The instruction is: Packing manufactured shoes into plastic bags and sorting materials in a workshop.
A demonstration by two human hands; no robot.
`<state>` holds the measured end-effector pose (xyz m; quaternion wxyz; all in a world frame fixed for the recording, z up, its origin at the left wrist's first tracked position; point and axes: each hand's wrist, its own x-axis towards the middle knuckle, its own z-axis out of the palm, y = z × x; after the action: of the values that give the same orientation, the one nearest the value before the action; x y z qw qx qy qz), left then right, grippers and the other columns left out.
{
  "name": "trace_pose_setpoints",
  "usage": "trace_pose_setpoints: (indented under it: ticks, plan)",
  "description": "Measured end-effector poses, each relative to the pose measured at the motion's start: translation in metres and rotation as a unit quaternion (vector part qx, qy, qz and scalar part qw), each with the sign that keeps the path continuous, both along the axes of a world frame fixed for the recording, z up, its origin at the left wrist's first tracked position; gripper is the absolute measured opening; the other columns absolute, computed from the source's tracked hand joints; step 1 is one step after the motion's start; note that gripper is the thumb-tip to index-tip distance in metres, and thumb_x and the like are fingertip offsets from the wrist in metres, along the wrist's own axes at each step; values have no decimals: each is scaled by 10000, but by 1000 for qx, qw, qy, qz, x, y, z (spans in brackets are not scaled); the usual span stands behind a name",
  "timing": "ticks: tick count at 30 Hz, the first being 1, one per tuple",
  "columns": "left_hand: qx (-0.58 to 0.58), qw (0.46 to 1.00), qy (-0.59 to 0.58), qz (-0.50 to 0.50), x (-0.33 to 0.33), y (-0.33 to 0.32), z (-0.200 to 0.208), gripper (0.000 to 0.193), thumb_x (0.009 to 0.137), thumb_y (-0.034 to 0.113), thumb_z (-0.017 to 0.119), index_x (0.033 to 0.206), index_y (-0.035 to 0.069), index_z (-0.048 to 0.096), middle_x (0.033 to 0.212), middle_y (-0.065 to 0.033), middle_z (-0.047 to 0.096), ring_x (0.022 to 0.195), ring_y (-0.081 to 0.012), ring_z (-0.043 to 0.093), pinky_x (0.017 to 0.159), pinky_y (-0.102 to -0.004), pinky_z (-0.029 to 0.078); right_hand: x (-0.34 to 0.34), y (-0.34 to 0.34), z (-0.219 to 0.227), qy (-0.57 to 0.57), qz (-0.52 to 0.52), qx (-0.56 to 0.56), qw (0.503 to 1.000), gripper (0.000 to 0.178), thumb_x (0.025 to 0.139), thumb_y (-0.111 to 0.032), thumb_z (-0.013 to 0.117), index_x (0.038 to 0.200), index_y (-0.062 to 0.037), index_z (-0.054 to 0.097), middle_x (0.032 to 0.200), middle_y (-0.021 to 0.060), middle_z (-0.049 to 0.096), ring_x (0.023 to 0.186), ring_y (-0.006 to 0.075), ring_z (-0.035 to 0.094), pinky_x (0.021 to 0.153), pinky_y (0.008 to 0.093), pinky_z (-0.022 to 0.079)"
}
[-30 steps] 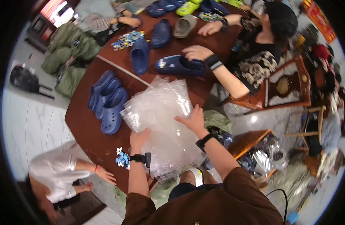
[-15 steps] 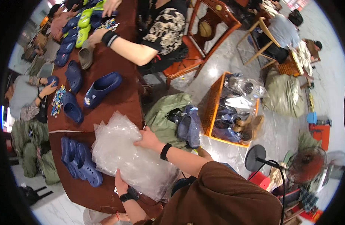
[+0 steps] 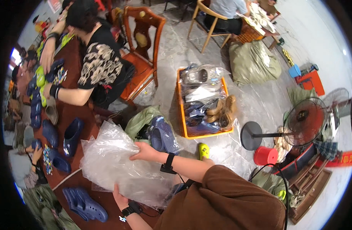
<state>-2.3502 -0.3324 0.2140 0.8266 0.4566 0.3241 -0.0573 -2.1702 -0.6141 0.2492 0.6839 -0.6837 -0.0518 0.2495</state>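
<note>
A thick stack of clear plastic bags [image 3: 118, 165] lies loosely fanned between my hands, over the edge of the brown-covered table. My right hand [image 3: 146, 151] grips its far right edge, thumb on top. Closed on the near edge is my left hand [image 3: 121, 200], its fingers partly under the plastic. Just left of that hand, blue clogs [image 3: 86, 207] stand close together on the table. Beyond the bags are a dark blue clog [image 3: 73, 135] and two more blue clogs. A bagged pair of blue clogs [image 3: 163, 135] rests by a green sack [image 3: 142, 122], past my right hand.
An orange crate [image 3: 209, 136] on the floor holds bagged shoes. Across the table a co-worker [image 3: 101, 67] handles clogs beside a wooden chair [image 3: 143, 50]. To the right stand a fan [image 3: 304, 120] and a red stool [image 3: 265, 156]. Small charms [image 3: 47, 161] lie at the table's left.
My view has swung right, so the table and co-worker sit further left and more floor shows. Both hands keep hold of the bags.
</note>
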Motion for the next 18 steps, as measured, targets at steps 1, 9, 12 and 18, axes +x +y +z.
trace_pose_setpoints:
  ticks: [1,9,12,18]
  plan:
    - [2,1000,-5,-12,8,-9,4,473,944,313,549,1295,-3,514,1226,-130,593,1101,-274,582,929,-394,494,3,-20,20,-7,-15,55,998,448,718,-135,801,1113,-15,629,968,96,706,911,145,642,821,303,499]
    - [198,944,-218,-151,60,-143,51,560,894,343,559,1342,17,476,1256,-149,581,1108,-333,576,921,-437,499,-36,-234,132,-196,-121,98,968,431,734,-100,766,1129,-27,613,939,162,692,852,262,688,778,331,517]
    - [112,939,-276,-171,65,-222,56,535,897,320,547,1324,3,485,1256,-158,580,1087,-339,589,897,-434,515,-66,-331,146,-219,-128,79,964,424,722,-93,760,1113,-28,608,912,178,680,834,300,685,711,349,520]
    - [45,970,-175,-161,96,-364,39,444,924,276,520,1277,7,526,1242,-153,593,1095,-315,590,922,-451,505,-107,-487,152,-304,-178,31,935,437,717,-61,730,1131,-27,594,922,152,677,824,302,679,691,343,522]
